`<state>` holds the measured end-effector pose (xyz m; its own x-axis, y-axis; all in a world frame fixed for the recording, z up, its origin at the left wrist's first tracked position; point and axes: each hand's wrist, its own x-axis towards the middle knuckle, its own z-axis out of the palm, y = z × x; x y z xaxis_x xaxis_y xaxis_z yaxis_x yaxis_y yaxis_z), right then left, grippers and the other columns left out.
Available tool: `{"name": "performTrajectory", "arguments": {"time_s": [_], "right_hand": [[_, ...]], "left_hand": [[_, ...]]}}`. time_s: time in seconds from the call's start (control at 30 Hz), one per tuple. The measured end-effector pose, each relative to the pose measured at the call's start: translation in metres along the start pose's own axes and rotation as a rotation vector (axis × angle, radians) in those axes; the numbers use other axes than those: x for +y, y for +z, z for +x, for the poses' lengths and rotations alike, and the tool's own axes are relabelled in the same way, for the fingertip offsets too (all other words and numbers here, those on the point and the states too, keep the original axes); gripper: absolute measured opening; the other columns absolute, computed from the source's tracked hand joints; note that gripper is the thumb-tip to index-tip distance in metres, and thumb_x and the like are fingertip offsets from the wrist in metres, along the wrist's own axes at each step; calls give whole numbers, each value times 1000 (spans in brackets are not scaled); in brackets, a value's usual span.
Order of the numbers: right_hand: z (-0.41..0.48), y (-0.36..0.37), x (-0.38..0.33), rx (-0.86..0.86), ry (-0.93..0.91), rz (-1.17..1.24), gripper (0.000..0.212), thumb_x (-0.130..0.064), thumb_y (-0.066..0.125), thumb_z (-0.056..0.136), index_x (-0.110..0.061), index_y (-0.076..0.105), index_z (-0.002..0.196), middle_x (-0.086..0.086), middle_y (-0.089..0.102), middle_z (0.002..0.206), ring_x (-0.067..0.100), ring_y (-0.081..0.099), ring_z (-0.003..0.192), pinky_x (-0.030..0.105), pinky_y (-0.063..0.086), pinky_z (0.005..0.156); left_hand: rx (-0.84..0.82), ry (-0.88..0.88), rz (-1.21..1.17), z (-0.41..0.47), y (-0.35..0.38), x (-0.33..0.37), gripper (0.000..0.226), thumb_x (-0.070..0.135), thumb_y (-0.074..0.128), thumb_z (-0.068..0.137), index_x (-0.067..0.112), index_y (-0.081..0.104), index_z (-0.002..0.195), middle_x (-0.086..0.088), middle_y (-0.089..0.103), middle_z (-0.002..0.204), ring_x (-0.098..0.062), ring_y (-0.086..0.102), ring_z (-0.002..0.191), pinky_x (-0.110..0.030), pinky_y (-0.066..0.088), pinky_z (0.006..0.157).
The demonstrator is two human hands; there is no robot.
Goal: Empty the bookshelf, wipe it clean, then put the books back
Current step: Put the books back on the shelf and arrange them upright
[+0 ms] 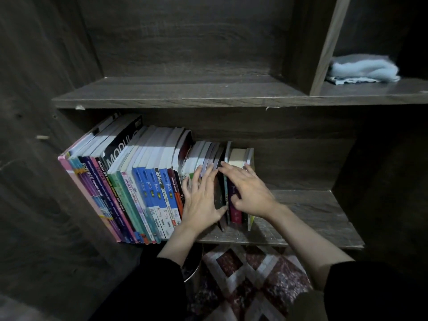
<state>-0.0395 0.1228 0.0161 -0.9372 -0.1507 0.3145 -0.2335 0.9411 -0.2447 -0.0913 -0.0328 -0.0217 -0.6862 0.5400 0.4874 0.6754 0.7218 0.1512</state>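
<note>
A row of books stands on the lower shelf of the dark wooden bookshelf, leaning slightly left. My left hand lies with straight fingers over the tops of small books, its thumb beside a dark book. My right hand rests spread over the last few books at the row's right end, with its thumb against the spine of a purple book. A folded light blue cloth lies in the upper right compartment.
The upper shelf board holds nothing on its left part. A vertical divider separates it from the cloth's compartment. Right of the books the lower shelf is bare wood. A patterned rug and a round dark stool are below.
</note>
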Motion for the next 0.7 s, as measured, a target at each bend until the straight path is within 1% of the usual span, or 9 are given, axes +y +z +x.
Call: {"name": "performTrajectory", "arguments": {"time_s": [0.1, 0.2, 0.33, 0.4, 0.47, 0.53, 0.6, 0.63, 0.7], "right_hand": [[3, 0, -2, -9, -8, -18, 86, -12, 57, 72, -23, 22, 150, -2, 18, 159, 15, 23, 143, 36, -3, 120], [5, 2, -5, -19, -7, -11, 89, -12, 58, 72, -23, 18, 151, -1, 18, 159, 16, 23, 144, 37, -1, 120], [6, 3, -7, 6, -13, -5, 91, -14, 59, 71, -17, 17, 151, 3, 24, 157, 16, 25, 143, 34, -1, 120], [7, 2, -8, 20, -8, 22, 91, -12, 60, 70, -14, 18, 150, 5, 30, 154, 17, 28, 141, 33, 1, 120], [9, 2, -10, 12, -16, 28, 92, -12, 61, 70, -14, 16, 150, 6, 30, 154, 17, 28, 141, 35, 3, 121], [10, 4, -10, 4, -21, 24, 92, -11, 60, 70, -15, 16, 150, 6, 29, 154, 17, 27, 142, 37, 5, 121], [11, 4, -11, -6, -29, 18, 90, -10, 59, 70, -17, 17, 150, 5, 27, 155, 18, 26, 142, 37, 4, 120], [12, 3, -11, -12, -34, 23, 90, -9, 59, 71, -18, 18, 150, 5, 26, 156, 20, 25, 143, 38, 4, 120], [10, 1, -10, 1, -24, 84, 89, -6, 57, 71, -20, 19, 150, 3, 22, 157, 22, 19, 144, 39, 3, 119]], "left_hand": [[-89, 16, 154, -3, -8, -2, 126, 54, 76, 66, 12, -9, 148, -1, -1, 160, -24, -4, 146, -44, -6, 113], [-119, -49, 250, -1, -6, 2, 118, 56, 65, 77, 15, -29, 137, -1, -9, 160, -23, -8, 146, -43, -2, 115], [-139, -109, 321, 2, -6, 8, 116, 58, 63, 78, 11, -18, 147, -3, 4, 159, -23, 2, 147, -45, 11, 114], [-96, -127, 342, 4, -2, 6, 119, 60, 74, 63, 13, 4, 148, -3, 27, 154, -25, 23, 142, -45, 24, 108], [-66, -141, 331, 4, 5, 3, 122, 62, 80, 50, 12, 17, 141, -2, 42, 145, -24, 37, 135, -44, 33, 102], [-73, -121, 336, 3, 3, 3, 121, 62, 80, 52, 11, 15, 141, -3, 42, 146, -25, 37, 136, -44, 33, 103], [-71, -108, 350, 4, 4, 3, 117, 60, 74, 64, 10, 3, 142, -4, 31, 152, -25, 25, 142, -44, 25, 108], [-58, -116, 340, 5, 4, 3, 118, 59, 76, 63, 9, 4, 142, -5, 32, 152, -26, 25, 141, -44, 23, 108], [-34, -119, 259, 4, 3, 1, 122, 54, 86, 49, 7, 21, 142, -8, 46, 141, -27, 32, 133, -44, 25, 100]]}}
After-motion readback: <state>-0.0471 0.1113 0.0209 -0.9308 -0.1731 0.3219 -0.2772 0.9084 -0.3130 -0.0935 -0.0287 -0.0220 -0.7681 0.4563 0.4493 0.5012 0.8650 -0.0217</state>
